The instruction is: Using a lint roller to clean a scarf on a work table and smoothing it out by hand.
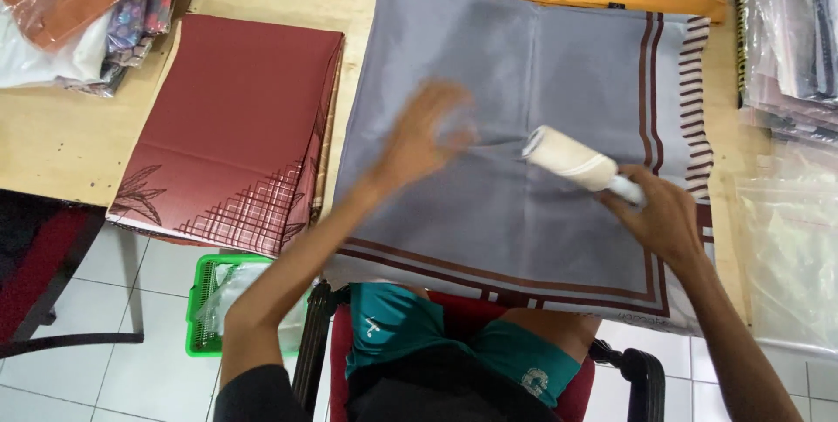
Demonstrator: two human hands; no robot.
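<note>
Two hands: right hand [659, 217] fingers clenched on lint roller [572, 158]; left hand [423, 130] released, flat on grey cloth [524, 64].

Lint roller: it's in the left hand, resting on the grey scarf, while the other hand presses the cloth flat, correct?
Not quite. The head view shows the lint roller in the right hand, not the left. It does rest on the grey scarf, and the left hand, blurred, lies on the cloth.

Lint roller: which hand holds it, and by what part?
The right hand grips the lint roller by its white handle; the blurred left hand holds nothing, over the grey cloth.
</note>
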